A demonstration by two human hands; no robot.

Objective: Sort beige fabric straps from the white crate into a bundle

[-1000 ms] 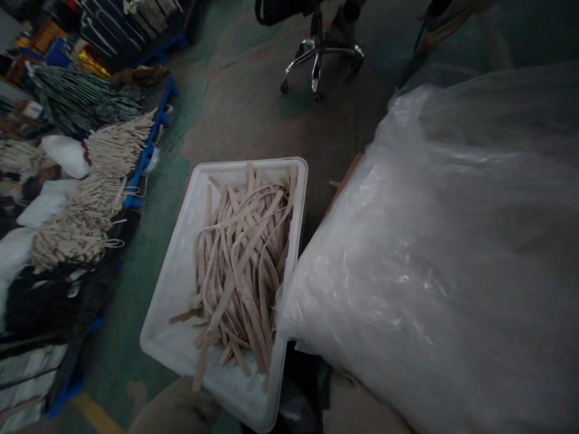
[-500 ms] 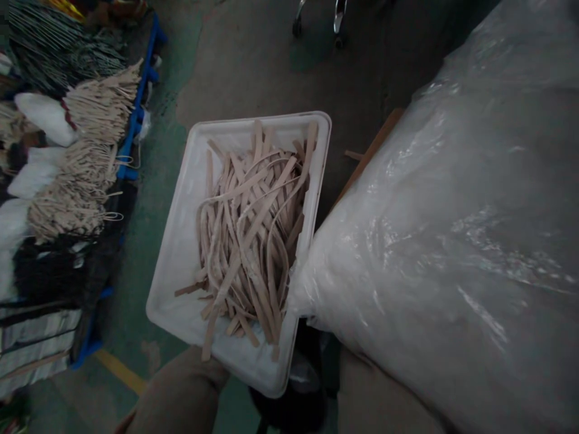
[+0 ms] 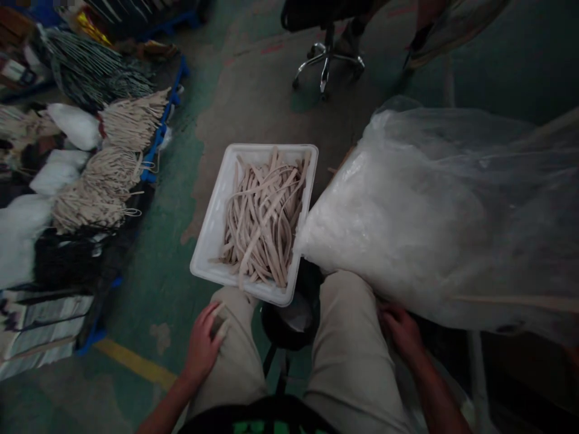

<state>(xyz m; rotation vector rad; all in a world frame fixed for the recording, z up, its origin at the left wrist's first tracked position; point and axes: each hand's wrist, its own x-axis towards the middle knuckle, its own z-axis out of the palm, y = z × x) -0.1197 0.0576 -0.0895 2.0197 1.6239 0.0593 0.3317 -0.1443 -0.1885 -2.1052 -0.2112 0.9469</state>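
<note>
I sit with both legs in beige trousers stretched toward a white plastic tray (image 3: 211,235) on the floor. The tray holds a loose heap of flat beige straps (image 3: 265,220). My left hand (image 3: 203,342) lies on my left thigh just short of the tray's near rim, fingers laid out and holding nothing. My right hand (image 3: 400,331) rests beside my right thigh, under the lower edge of a big clear plastic bag (image 3: 429,223), fingers apart and empty as far as they show.
Bundles of beige cords (image 3: 108,181) and white packets lie stacked along blue pallets at the left. An office chair base (image 3: 326,57) stands beyond the tray. A black stool (image 3: 289,319) sits between my knees. A yellow line (image 3: 136,363) crosses the green floor.
The view has pulled back and tilted down; my thighs and both hands now show, and the tray looks smaller and farther off. The tray and bag have not shifted.
</note>
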